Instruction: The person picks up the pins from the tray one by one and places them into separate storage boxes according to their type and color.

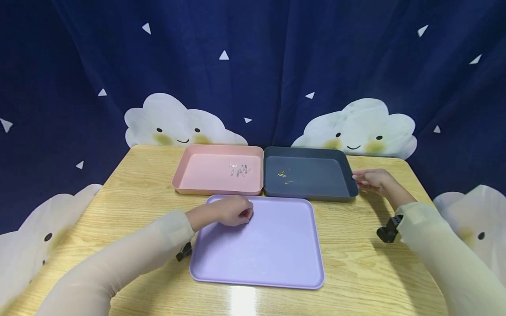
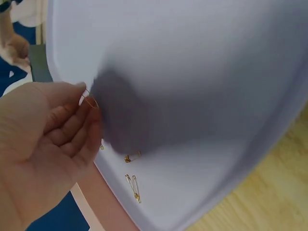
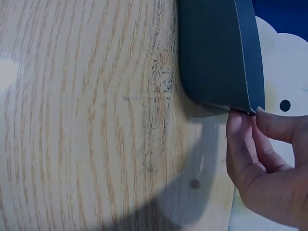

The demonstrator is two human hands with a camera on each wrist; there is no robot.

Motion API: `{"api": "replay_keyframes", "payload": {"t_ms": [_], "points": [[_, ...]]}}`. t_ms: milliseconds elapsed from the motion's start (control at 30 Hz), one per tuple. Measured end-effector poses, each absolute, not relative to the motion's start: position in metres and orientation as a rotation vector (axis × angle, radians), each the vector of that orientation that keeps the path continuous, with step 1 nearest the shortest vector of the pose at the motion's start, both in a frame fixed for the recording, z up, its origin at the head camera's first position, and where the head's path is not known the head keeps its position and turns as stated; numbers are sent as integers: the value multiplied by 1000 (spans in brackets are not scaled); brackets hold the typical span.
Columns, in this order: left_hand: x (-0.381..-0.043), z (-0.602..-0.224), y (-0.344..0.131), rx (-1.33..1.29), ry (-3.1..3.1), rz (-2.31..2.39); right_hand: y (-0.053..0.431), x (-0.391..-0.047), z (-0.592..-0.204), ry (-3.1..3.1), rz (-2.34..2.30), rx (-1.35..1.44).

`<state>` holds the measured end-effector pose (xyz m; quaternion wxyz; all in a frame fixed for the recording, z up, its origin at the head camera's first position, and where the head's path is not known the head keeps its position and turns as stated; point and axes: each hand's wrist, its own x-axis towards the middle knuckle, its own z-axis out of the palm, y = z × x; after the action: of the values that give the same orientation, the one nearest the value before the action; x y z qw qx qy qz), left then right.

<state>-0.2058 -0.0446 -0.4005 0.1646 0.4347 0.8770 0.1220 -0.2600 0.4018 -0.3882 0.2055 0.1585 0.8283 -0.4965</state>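
Note:
My left hand (image 1: 234, 211) is over the upper left part of the lilac tray (image 1: 272, 245). Between thumb and fingertips it pinches a thin gold safety pin (image 2: 90, 100), seen in the left wrist view. More gold safety pins (image 2: 135, 188) lie on the lilac tray close to that hand; the hand hides them in the head view. At the far right my right hand (image 1: 374, 181) grips the end wall of the dark grey tray (image 1: 316, 195), with the thumb at the rim and fingers against the outside.
The pink tray (image 1: 213, 191) stands left of the dark grey one, holding several silver-looking pins (image 1: 240, 170). A few yellow-gold pins (image 1: 282, 174) lie in the dark tray. Everything rests on a wooden table (image 1: 356, 259) before a dark blue curtain (image 1: 253, 87).

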Motion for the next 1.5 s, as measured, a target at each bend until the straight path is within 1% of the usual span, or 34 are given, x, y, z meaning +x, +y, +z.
{"api": "replay_keyframes", "payload": {"t_ms": [67,233,433,567,833,1067,1267,1500], "points": [[-205,-401,-45,1204,2471,486,402,-260,-388,2305,-1389,435],[-205,-403,-44,975,2346,812,401,-259,-388,2297,-1401,430],[-200,-406,-38,622,2167,1042,401,-258,-387,2301,-1394,433],[-199,-409,-34,480,2091,1147,400,-257,-387,2315,-1373,431],[-203,-403,-27,317,1930,1271,400,-258,-386,2286,-1402,446],[-212,-389,-18,293,1863,1322,400,-257,-387,2270,-1438,425],[-226,-376,-6,293,1883,1313,400,-257,-388,2277,-1427,433],[-247,-361,6,222,1907,1352,401,-258,-388,2276,-1422,420]]}}
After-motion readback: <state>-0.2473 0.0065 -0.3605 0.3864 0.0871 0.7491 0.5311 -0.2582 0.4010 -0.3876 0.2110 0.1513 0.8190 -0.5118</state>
